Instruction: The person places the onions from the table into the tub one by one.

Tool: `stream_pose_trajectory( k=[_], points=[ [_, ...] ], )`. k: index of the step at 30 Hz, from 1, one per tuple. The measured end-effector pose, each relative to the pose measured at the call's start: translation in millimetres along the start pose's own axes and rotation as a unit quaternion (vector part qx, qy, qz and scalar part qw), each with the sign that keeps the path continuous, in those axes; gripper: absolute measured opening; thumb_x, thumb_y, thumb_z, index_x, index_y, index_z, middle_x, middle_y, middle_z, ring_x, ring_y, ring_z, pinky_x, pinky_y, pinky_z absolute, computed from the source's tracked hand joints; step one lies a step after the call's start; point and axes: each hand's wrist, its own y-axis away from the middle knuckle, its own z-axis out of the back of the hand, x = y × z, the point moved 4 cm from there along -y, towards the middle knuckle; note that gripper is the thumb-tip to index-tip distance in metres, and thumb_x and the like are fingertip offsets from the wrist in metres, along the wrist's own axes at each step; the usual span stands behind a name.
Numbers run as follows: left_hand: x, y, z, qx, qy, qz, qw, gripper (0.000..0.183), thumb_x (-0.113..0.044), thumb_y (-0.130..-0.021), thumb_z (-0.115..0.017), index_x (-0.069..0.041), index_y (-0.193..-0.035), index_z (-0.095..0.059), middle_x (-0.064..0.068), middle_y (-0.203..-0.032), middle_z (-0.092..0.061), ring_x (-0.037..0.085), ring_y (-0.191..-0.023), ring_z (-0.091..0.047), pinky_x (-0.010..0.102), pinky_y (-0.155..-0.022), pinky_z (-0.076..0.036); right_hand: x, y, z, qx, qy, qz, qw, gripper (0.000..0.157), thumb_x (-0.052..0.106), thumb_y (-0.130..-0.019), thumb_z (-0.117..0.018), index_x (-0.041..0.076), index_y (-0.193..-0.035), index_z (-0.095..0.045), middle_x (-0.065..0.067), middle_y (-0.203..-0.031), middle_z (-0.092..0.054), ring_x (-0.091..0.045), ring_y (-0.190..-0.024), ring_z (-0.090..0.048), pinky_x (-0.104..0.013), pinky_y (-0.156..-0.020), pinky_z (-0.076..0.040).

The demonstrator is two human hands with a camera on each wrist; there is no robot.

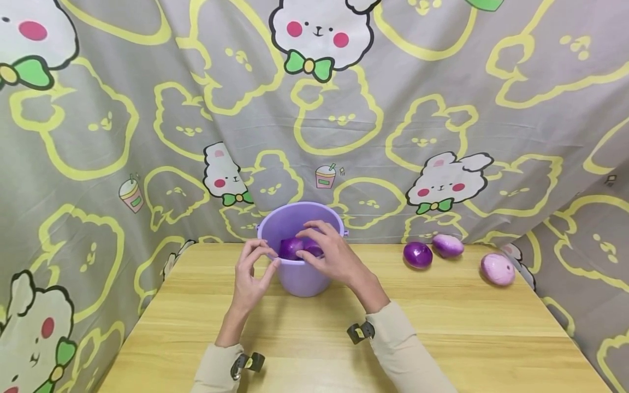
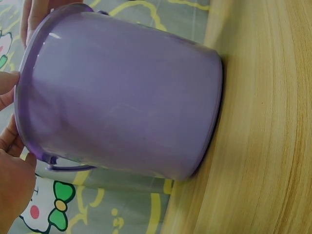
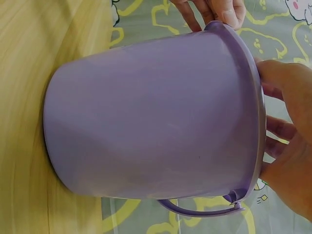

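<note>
A lilac bucket [image 1: 304, 281] stands upright on the wooden table near the curtain. Purple onions show inside it, one [image 1: 290, 248] fairly fully and another [image 1: 314, 250] partly behind my right hand. My left hand [image 1: 252, 273] pinches the bucket's left front rim between thumb and fingers. Over the mouth from the right comes my right hand [image 1: 331, 254], its fingers bent and spread above the onions. In the right wrist view the bucket wall [image 3: 156, 117] hides those fingertips, so whether they grip an onion cannot be told.
On the table's right side lie a dark purple onion [image 1: 417, 255], a purple-and-white onion [image 1: 447, 246] and a pale pink onion [image 1: 498, 269]. A patterned grey curtain [image 1: 354, 136] hangs right behind the bucket. The bucket's handle [image 3: 195, 211] hangs down its far side.
</note>
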Motion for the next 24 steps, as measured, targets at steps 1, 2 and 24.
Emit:
stream_pose_trajectory(
  k=[1, 2, 24],
  points=[
    [0.0, -0.3, -0.1, 0.000, -0.001, 0.003, 1.0000, 0.022, 0.018, -0.078, -0.075, 0.004, -0.094, -0.070, 0.024, -0.108, -0.056, 0.031, -0.113, -0.052, 0.032, -0.111, -0.040, 0, 0, 0.4, -0.001, -0.001, 0.001, 1.000, 0.030, 0.025, -0.092, -0.079, 0.014, -0.120, -0.070, -0.008, -0.133, -0.059, -0.024, -0.127, -0.052, -0.044, -0.109, -0.046],
    [0.0, -0.5, 0.0, 0.001, -0.002, 0.006, 1.0000, 0.022, 0.018, -0.078, -0.075, 0.004, -0.094, -0.070, 0.024, -0.108, -0.056, 0.029, -0.113, -0.051, 0.032, -0.111, -0.039, 0, 0, 0.9, -0.002, -0.001, 0.001, 1.000, 0.030, 0.024, -0.092, -0.079, 0.014, -0.120, -0.070, -0.008, -0.133, -0.059, -0.023, -0.127, -0.052, -0.044, -0.109, -0.046],
    [-0.7, -0.8, 0.9, 0.006, 0.003, 0.007, 0.9999, 0.018, 0.014, -0.081, -0.075, 0.002, -0.095, -0.071, 0.027, -0.108, -0.056, 0.029, -0.116, -0.052, 0.035, -0.113, -0.040, 8, 16, 37.6, -0.052, -0.022, 0.014, 0.998, 0.032, 0.024, -0.093, -0.078, 0.012, -0.122, -0.070, -0.006, -0.135, -0.058, -0.024, -0.130, -0.053, -0.042, -0.108, -0.048]
  ],
)
